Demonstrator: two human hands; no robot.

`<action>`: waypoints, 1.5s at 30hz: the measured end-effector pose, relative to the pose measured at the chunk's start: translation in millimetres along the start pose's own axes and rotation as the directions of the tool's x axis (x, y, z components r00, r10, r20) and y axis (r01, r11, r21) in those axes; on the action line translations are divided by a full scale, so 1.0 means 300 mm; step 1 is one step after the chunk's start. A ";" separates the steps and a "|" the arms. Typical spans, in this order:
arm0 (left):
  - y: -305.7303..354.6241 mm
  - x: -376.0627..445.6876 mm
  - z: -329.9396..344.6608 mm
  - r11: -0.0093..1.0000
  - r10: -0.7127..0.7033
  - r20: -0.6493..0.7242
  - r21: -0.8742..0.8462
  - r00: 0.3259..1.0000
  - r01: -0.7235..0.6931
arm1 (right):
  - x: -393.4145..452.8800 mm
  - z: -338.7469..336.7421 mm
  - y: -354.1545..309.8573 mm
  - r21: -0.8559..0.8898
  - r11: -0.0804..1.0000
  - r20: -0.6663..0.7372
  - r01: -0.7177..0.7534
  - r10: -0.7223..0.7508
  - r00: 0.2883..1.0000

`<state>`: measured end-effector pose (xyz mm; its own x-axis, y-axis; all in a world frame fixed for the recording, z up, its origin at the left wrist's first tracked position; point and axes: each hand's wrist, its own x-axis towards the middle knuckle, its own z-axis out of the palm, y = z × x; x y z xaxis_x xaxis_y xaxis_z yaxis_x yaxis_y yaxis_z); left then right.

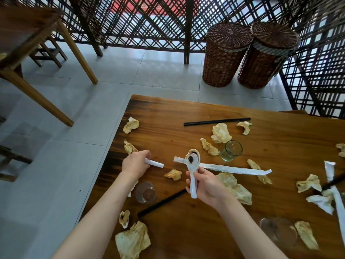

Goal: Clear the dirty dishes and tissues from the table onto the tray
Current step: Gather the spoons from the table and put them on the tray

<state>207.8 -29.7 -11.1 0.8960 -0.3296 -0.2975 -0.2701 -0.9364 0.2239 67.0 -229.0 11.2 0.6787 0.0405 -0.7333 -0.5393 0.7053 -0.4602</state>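
Two white soup spoons (192, 165), nested and soiled, stand upright in the right hand (206, 186), whose fingers curl round their handles above the wooden bench (270, 193). To the left, the left hand (135, 164) reaches forward with its arm extended, gripping a white spoon handle (155, 163) low over the bench. Crumpled stained tissues (221, 133), black chopsticks (216, 121) and two glasses (231, 150) lie scattered around them.

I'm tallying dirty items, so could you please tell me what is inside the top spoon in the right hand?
A dark smear of residue sits in the top spoon. The right hand holds it stacked on another spoon, whose bowl is mostly covered.
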 end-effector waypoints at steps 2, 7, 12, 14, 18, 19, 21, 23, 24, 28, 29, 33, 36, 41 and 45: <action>-0.005 -0.004 0.009 1.000 0.008 -0.017 -0.003 1.000 -0.008 | -0.002 -0.001 0.002 -0.003 1.000 -0.005 0.000 0.000 1.000; -0.014 -0.011 0.014 1.000 0.006 -0.068 -0.005 0.998 -0.006 | -0.007 -0.004 0.006 -0.015 1.000 -0.006 0.004 -0.004 1.000; -0.021 -0.020 0.018 1.000 -0.019 -0.090 -0.010 0.996 0.018 | -0.007 -0.005 0.010 -0.007 1.000 -0.006 0.004 -0.004 1.000; -0.022 -0.025 0.021 1.000 -0.004 -0.098 -0.018 0.995 0.002 | -0.006 -0.005 0.012 -0.003 1.000 -0.005 0.006 -0.006 1.000; -0.029 -0.037 0.021 0.999 0.036 -0.151 -0.034 0.988 -0.042 | -0.005 -0.005 0.018 -0.001 1.000 -0.009 0.002 -0.002 1.000; -0.029 -0.039 0.019 0.997 0.043 -0.169 -0.049 0.985 -0.052 | -0.004 -0.005 0.020 0.001 1.000 -0.013 -0.001 0.001 1.000; -0.027 -0.042 0.014 0.994 0.046 -0.203 -0.087 0.978 -0.065 | -0.004 -0.004 0.023 0.004 1.000 -0.024 -0.005 0.005 1.000; -0.024 -0.044 0.009 0.990 0.036 -0.227 -0.122 0.973 -0.065 | -0.005 -0.003 0.026 0.003 1.000 -0.028 -0.006 0.006 1.000; -0.026 -0.047 0.007 0.989 0.029 -0.233 -0.136 0.972 -0.063 | -0.006 -0.003 0.029 0.003 1.000 -0.023 -0.005 0.005 1.000; -0.032 -0.061 -0.003 0.983 -0.004 -0.248 -0.179 0.969 -0.042 | -0.012 -0.002 0.033 0.005 1.000 -0.019 -0.001 0.001 1.000; -0.032 -0.064 -0.006 0.982 -0.011 -0.251 -0.187 0.968 -0.038 | -0.014 -0.002 0.033 0.004 1.000 -0.019 0.003 -0.003 1.000; -0.029 -0.074 -0.021 0.979 -0.018 -0.261 -0.201 0.965 -0.036 | -0.025 0.003 0.028 0.006 1.000 -0.021 0.012 -0.012 1.000; -0.032 -0.085 -0.026 0.977 -0.016 -0.263 -0.210 0.965 -0.041 | -0.035 0.007 0.027 0.004 1.000 -0.011 0.022 -0.022 1.000; -0.028 -0.102 -0.046 0.988 -0.021 -0.280 -0.151 0.960 -0.022 | -0.047 0.007 0.026 0.007 1.000 -0.007 0.023 -0.023 1.000; -0.022 -0.123 -0.062 1.000 0.001 -0.312 -0.006 0.950 -0.003 | -0.054 0.000 0.034 0.014 1.000 -0.009 0.027 -0.027 1.000</action>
<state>183.2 -9.2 15.6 0.9609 -0.2767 0.0075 -0.2710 -0.9345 0.2307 50.6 -222.3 18.3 0.6885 0.0149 -0.7251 -0.5135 0.7160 -0.4729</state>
